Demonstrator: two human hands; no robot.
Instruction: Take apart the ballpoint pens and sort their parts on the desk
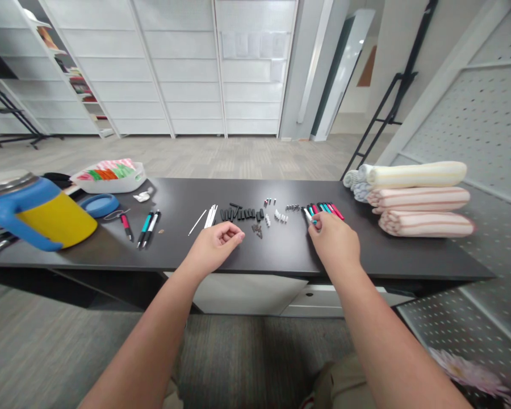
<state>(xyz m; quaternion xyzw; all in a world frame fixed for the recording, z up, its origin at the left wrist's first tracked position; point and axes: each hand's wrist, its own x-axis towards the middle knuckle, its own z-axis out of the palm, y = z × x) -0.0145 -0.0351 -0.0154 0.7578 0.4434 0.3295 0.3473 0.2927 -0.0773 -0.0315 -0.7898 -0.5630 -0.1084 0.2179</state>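
My left hand [216, 243] hovers at the near side of the desk, its fingers curled in toward the thumb; nothing shows in them. In front of it lie white ink refills [211, 216] and short black tubes [247, 214]. At the right, my right hand [335, 238] closes thumb and fingers on a pen barrel [313, 220], mostly hidden by the fingers. It is at the left end of a row of coloured pen barrels [334, 210]. Between the hands are white small parts [281, 216], springs [293, 208] and brownish small pieces [258, 230].
On the left of the dark desk [272, 253] stand a blue-and-yellow jug [55, 213], a blue lid [99, 205] and a white tray [132, 180]. Two pens [149, 229] and a red pen [126, 226] lie nearby. Rolled towels [423, 199] are stacked at the right.
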